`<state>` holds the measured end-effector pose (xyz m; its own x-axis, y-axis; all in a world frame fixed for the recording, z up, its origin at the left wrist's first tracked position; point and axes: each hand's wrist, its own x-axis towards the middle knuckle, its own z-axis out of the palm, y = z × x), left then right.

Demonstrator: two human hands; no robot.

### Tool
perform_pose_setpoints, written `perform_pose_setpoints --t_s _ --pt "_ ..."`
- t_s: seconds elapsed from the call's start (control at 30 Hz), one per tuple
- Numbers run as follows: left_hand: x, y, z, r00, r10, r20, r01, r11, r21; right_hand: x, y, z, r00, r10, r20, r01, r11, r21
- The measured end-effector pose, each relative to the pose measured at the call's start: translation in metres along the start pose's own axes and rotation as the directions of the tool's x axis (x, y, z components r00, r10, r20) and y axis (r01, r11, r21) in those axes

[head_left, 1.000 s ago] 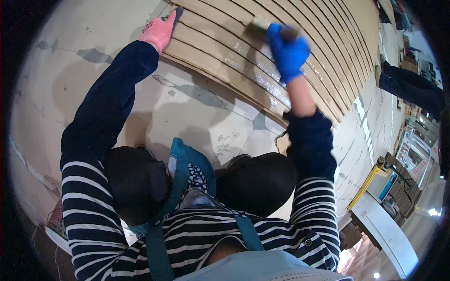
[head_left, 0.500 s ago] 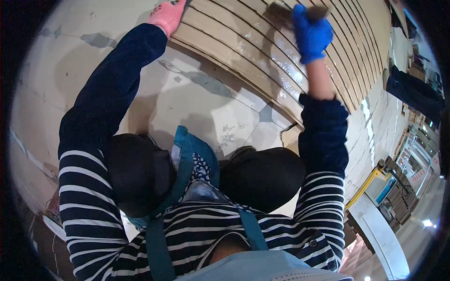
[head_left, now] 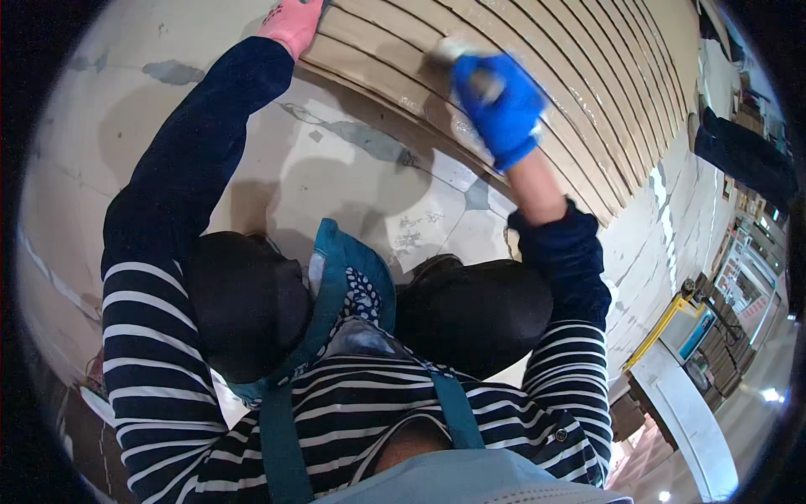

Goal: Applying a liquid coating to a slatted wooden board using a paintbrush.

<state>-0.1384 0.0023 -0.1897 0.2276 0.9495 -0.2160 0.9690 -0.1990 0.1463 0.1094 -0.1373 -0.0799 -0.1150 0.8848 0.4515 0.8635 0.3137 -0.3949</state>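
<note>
My right hand, in a blue glove, is closed around a brush. Motion smears the brush; its pale end points away to the left. Below it lies a row of long tan strips, set side by side with dark lines between them. Wet, shiny patches show on several strips around my right hand. My left hand, in a pink glove, is at the left end of the strips near the top of the view. The picture's edge cuts off its fingers, so their grip is hidden.
Underneath is a pale floor with grey patches and cracks. My knees are bent close to the strips' near edge. At the right, another person's dark trouser leg shows. A yellow-framed object and a white curved panel stand lower right.
My right hand has swept the brush left and nearer to me across the strips. The shiny area looks smaller now. My left hand has shifted only slightly.
</note>
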Motion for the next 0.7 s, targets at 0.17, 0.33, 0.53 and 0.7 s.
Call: perform_pose_setpoints --t_s 0.17,0.33,0.53,0.7 --pt "0.016 -0.012 0.025 0.998 -0.059 -0.027 0.053 0.984 -0.168 -0.052 -0.015 -0.011 0.936 -0.045 0.349 -0.045 0.968 0.245" --pt "0.025 -0.023 0.035 0.993 0.017 -0.118 -0.016 1.000 0.013 0.006 0.065 -0.029 0.933 0.301 0.199 -0.360 0.812 0.459" --pt "0.026 -0.022 0.029 0.989 -0.147 -0.025 0.143 0.981 -0.134 -0.051 0.097 -0.053 0.917 0.207 0.340 -0.259 0.959 0.115" --pt "0.030 -0.030 0.039 0.994 0.047 -0.100 -0.040 0.997 0.070 -0.126 0.107 -0.121 0.634 0.615 0.468 -0.750 0.636 0.180"
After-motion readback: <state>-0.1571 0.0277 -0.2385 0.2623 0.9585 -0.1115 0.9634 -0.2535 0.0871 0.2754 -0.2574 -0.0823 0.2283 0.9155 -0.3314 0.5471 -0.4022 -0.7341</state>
